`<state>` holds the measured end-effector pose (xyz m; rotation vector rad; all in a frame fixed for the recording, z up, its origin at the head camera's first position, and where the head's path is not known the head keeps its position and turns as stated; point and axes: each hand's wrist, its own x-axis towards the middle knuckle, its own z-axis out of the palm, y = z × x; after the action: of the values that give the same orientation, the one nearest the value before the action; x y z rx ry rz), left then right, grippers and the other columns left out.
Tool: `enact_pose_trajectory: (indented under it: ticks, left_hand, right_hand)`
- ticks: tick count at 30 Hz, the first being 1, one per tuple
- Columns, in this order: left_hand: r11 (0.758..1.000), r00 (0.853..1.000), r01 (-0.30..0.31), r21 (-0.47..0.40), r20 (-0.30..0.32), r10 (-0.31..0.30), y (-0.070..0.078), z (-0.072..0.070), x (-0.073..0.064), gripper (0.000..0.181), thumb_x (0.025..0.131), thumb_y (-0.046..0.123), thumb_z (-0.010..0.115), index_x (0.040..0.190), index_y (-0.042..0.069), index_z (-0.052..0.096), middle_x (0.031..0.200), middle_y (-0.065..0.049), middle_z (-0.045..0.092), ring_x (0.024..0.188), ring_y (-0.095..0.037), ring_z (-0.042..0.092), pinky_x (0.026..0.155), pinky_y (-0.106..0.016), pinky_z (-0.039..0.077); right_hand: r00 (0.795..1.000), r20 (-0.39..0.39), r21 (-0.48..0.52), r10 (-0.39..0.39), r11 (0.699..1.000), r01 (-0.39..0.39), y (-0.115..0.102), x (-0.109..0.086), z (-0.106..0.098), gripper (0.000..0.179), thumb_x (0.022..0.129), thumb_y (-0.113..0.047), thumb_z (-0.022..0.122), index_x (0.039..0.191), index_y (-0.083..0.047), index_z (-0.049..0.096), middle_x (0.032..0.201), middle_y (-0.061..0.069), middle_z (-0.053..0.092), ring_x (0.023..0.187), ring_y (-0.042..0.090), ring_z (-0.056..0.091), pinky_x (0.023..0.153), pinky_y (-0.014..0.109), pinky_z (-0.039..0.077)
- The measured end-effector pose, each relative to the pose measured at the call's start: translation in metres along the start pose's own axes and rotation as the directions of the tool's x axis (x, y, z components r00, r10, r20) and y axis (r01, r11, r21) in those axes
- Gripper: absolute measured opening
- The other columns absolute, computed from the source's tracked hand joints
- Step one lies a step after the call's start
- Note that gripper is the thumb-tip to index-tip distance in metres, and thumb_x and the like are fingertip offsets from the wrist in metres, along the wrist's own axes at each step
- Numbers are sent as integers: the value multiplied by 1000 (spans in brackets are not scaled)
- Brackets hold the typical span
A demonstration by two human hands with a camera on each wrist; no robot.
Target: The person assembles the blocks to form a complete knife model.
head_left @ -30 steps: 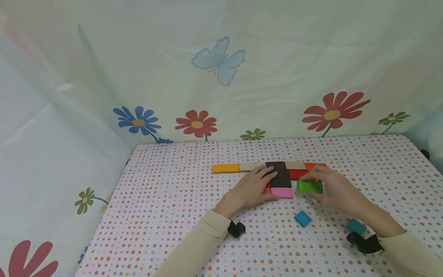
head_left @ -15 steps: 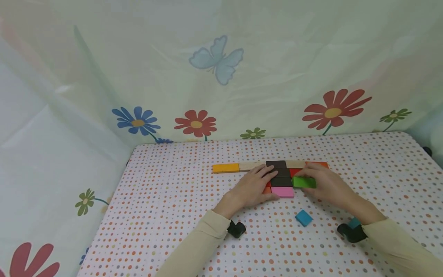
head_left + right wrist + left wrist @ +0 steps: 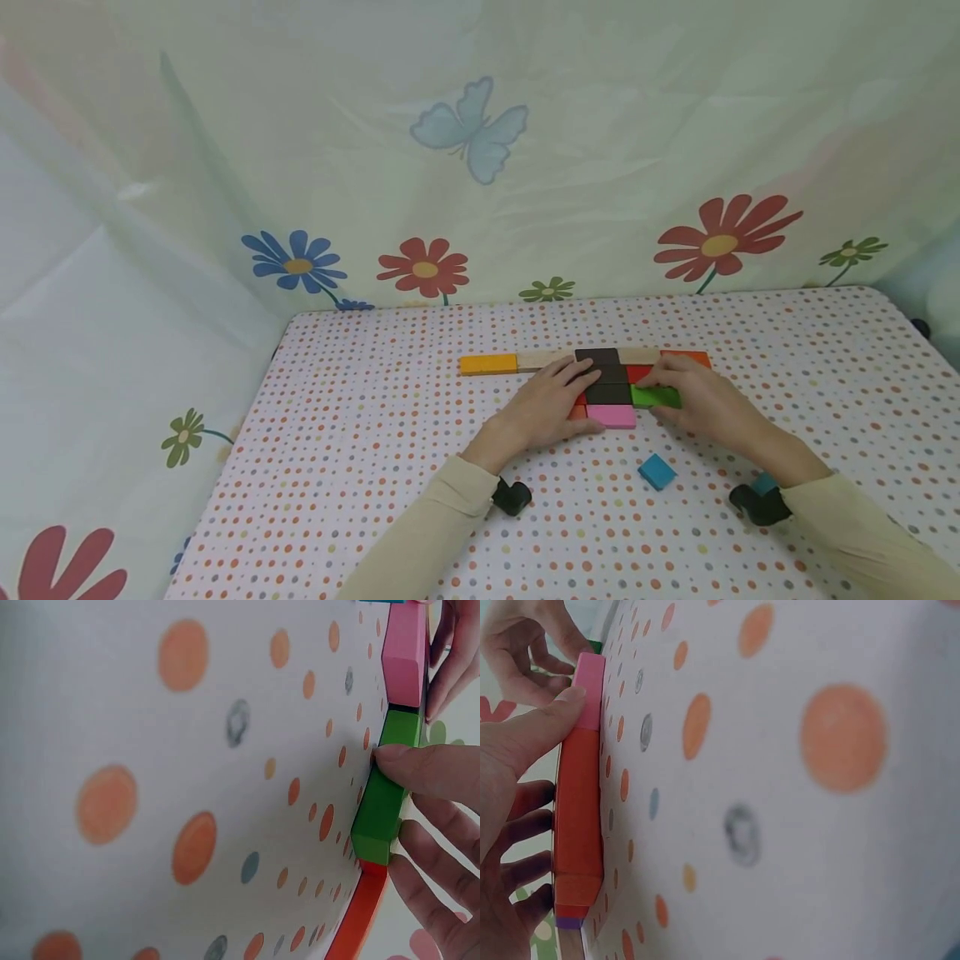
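In the head view my right hand (image 3: 708,407) pinches a green block (image 3: 660,398) between thumb and fingers. The block lies against the right side of the stack of black blocks (image 3: 609,394), just in front of a red block (image 3: 638,372). My left hand (image 3: 536,412) rests on the left part of the arrangement, its fingers spread over the black blocks. Its thumb touches the pink block (image 3: 590,682) in the left wrist view, beside a red-orange block (image 3: 579,802). Blocks beneath the left palm are partly hidden.
The arrangement's back row includes a yellow block (image 3: 488,365), plain wood blocks (image 3: 637,356) and an orange block (image 3: 693,358). Nearer lies a blue block (image 3: 657,472); another blue block (image 3: 765,482) is partly covered by the right wrist camera (image 3: 759,506). A dotted cloth (image 3: 375,417) covers the table.
My right hand has moved left with the green block and brought it down against the black blocks. The left hand has stayed in place.
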<state>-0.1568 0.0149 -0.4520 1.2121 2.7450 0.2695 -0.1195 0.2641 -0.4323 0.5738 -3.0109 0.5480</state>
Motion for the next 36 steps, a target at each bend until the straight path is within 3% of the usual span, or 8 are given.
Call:
enact_pose_trajectory:
  ticks: [10,15,19,24,27,30,33,36]
  left_hand:
    - [1000,1000,-7,0,-9,7,0,0,0,76,104,58,56,164,16,35,171,-2,29,159,-23,22,127,-33,18]
    - [1000,1000,-19,-2,-13,19,2,0,0,76,104,57,56,164,15,35,171,-3,29,159,-24,22,127,-33,18]
    - [1000,1000,-20,-3,-11,20,2,-1,1,76,104,58,55,164,15,35,171,-3,29,159,-24,22,127,-33,18]
    - [1000,1000,-18,1,-8,18,2,-1,0,76,104,57,56,164,15,35,171,-3,30,159,-24,23,127,-33,19]
    - [1000,1000,-15,-1,-3,15,2,-1,-1,76,104,57,56,165,15,35,171,-3,29,159,-24,22,127,-34,18]
    - [1000,1000,-8,-5,-1,8,0,-1,-1,76,104,58,56,165,16,34,171,-3,29,159,-24,22,127,-33,18]
    - [1000,1000,-4,-10,-2,4,0,0,-1,76,104,57,56,165,16,35,171,-3,29,159,-24,22,127,-33,19]
    - [1000,1000,-4,-11,-1,4,1,0,0,76,104,57,56,165,16,35,171,-2,29,159,-24,22,127,-33,18]
  right_hand:
    - [1000,1,-10,-17,1000,17,2,0,-2,37,76,-5,93,111,-2,78,117,23,65,110,44,61,91,62,55]
    - [1000,14,55,3,998,-4,5,-8,-14,38,79,-8,91,115,-3,77,124,25,65,116,48,60,91,64,54]
    - [999,44,104,-14,995,10,21,-22,-29,39,79,-14,93,113,-5,77,111,12,69,101,32,64,81,48,60]
    - [983,181,157,-7,987,-22,51,-50,-38,40,79,-22,93,113,-10,76,105,-4,69,90,7,61,73,27,56]
    - [972,218,246,-85,969,30,68,-70,-37,39,78,-19,93,111,-9,74,101,-9,66,82,-2,55,66,23,53]
    - [962,213,334,-170,938,91,79,-87,-30,42,75,-13,94,110,-6,72,98,-8,64,77,-2,52,60,24,52]
    - [956,263,341,-131,939,35,82,-98,-28,44,75,-12,94,112,-5,71,99,-10,61,78,-4,53,62,24,54]
    - [957,284,275,-57,961,-25,81,-104,-28,44,75,-11,93,113,-4,71,101,-7,62,83,-7,56,66,24,56]
